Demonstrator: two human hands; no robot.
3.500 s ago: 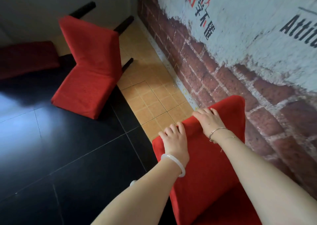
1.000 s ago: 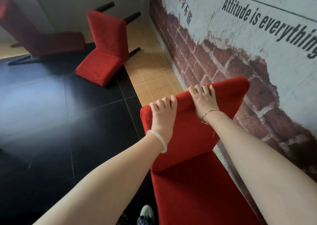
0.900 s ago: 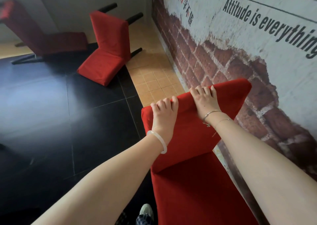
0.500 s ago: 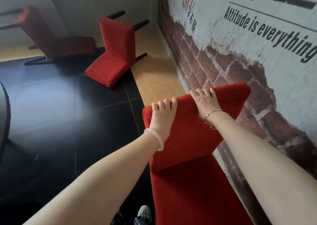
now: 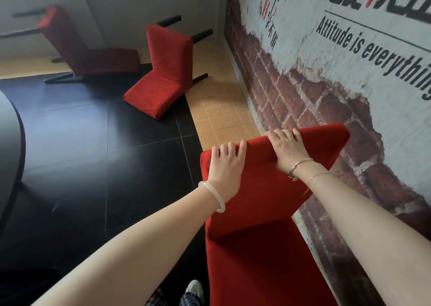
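Note:
A red upholstered chair (image 5: 261, 200) stands upright directly in front of me, beside the brick-pattern wall. My left hand (image 5: 225, 165) grips the top edge of its backrest near the left corner, fingers curled over the far side. My right hand (image 5: 288, 150) grips the same top edge further right, fingers also hooked over it. The seat (image 5: 263, 270) lies below my arms, and the chair's legs are hidden.
A second red chair (image 5: 163, 72) lies tipped over on the floor ahead, black legs pointing at the wall. A third red chair (image 5: 79, 46) lies overturned at the far left. The painted brick wall (image 5: 326, 84) runs along the right. A dark round table edge (image 5: 14, 142) shows at left.
The chair I hold has come up from a tilted position to upright, its seat now in view. My view has lifted, showing more of the room; both hands keep their grip.

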